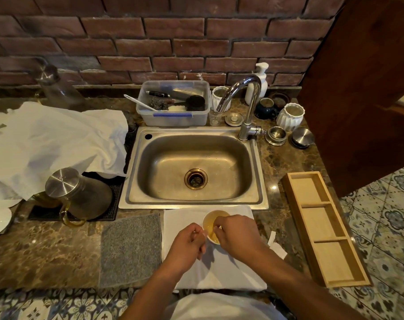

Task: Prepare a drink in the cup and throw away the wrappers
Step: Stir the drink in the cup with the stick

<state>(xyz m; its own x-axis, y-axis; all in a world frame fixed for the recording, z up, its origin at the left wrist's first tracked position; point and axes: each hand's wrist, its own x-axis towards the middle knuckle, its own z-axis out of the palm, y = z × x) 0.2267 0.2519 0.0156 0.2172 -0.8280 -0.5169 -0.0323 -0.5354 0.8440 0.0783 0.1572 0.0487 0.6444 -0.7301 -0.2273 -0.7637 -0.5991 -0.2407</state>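
Note:
A small white cup [212, 221] with pale yellow liquid stands on a white cloth [185, 218] just in front of the sink. My left hand [188, 244] is at the cup's left rim, fingers curled and pinched together. Over the cup's right side, my right hand [239, 236] is pinched too and hides part of the rim. Both hands seem to pinch one small pale sachet between them, too small to make out clearly. Torn white wrapper pieces [277, 247] lie on the counter to the right of the cloth.
A steel sink [254, 202] with a tap [247, 100] lies behind the cup. A grey mat [130, 250] is at the left and a wooden three-part tray [323, 227] at the right. A lidded glass jug [78, 195], crumpled white cloth [57, 144] and plates fill the left.

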